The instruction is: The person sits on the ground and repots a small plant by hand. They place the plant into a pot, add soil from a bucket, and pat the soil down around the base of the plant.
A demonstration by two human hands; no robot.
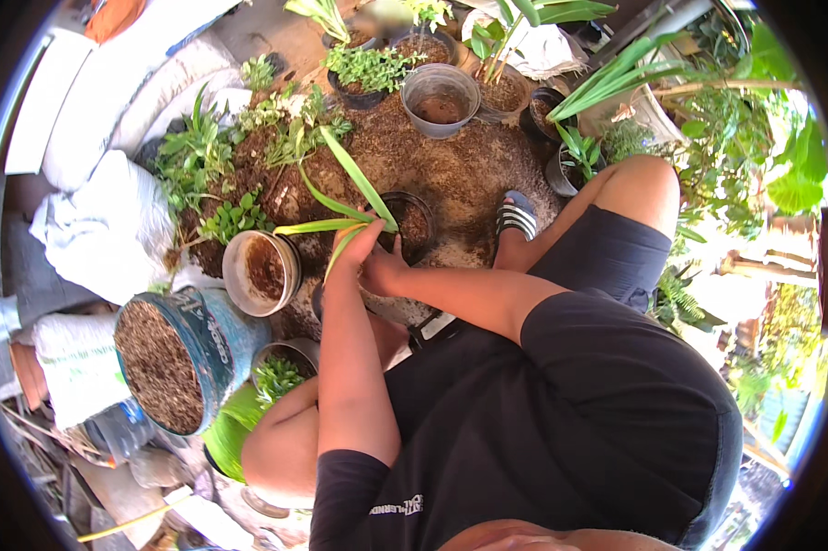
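A plant with long strap-like leaves [357,176], green with some yellow, leans over a black pot [419,213] with dark soil inside. My left hand [363,242] is closed around the base of the leaves, at the pot's left side. Just below it, my right hand [384,272] grips the near rim of the pot, its thumb pointing up by the soil. The plant's roots and some of my right fingers are hidden.
Loose soil [368,138] covers the ground ahead. An empty grey pot [440,99] stands beyond, among potted plants. Stacked whitish pots [261,273] and a blue bucket of soil mix [162,365] stand left, near white sacks [102,225]. My sandalled foot [515,219] is right.
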